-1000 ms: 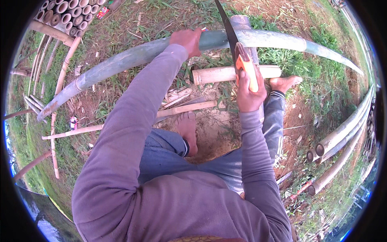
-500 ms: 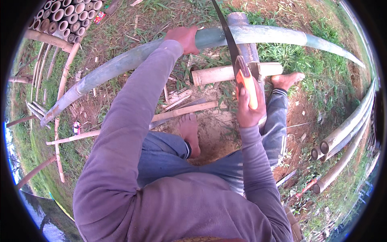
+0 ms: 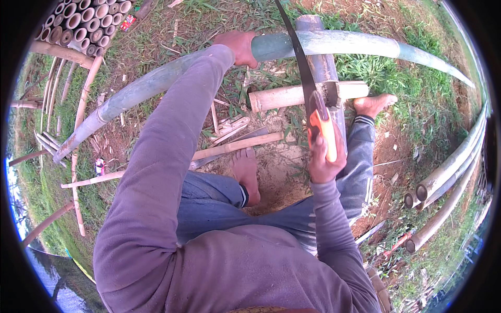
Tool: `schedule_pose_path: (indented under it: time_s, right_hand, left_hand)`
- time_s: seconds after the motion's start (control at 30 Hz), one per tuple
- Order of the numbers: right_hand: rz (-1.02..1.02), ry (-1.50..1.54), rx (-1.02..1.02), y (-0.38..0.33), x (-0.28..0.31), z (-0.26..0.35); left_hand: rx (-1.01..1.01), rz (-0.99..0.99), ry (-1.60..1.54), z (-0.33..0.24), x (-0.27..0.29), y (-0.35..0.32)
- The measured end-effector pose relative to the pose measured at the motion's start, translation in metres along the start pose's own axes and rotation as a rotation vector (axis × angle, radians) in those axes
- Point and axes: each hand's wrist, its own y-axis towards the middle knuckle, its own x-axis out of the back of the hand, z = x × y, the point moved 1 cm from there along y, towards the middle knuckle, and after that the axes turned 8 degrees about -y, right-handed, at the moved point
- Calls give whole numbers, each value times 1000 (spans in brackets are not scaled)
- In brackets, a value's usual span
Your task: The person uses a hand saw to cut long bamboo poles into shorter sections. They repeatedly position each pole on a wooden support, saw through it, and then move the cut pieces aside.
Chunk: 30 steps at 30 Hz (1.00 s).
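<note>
A long green bamboo pole (image 3: 360,44) runs across the far side of the view, lying over a thicker bamboo post (image 3: 326,68). My left hand (image 3: 237,48) is closed around the pole, left of where the saw crosses it. In my right hand (image 3: 327,155) is the orange handle of a hand saw (image 3: 304,70). Its dark blade points away from me and lies across the pole beside the post. A shorter cut bamboo piece (image 3: 279,97) sits crosswise at the post, nearer to me. My bare feet rest on either side of the post.
Stacked bamboo tubes (image 3: 86,23) fill the far left corner, near a frame of thin poles (image 3: 82,112). Split bamboo strips (image 3: 237,146) lie by my left foot. Several bamboo poles (image 3: 443,175) lie at the right, with a red-handled tool (image 3: 399,242) nearby.
My right hand has drawn the saw back toward me, so its handle is nearer. My left hand keeps its hold, and the bamboo pole has barely moved.
</note>
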Motion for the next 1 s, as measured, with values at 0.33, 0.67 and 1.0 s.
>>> schedule_pose_path:
  time_s: [0.33,0.67,1.0]
  right_hand:
    - [-25,220,-187,36,-58,-23]
    - [-20,222,-271,53,-38,-2]
    - [-22,212,-209,45,-25,-6]
  left_hand:
    - [-33,34,-24,4,5,0]
    - [-6,-52,-64,-9,3,-15]
    - [-161,99,-84,3,-4,-4]
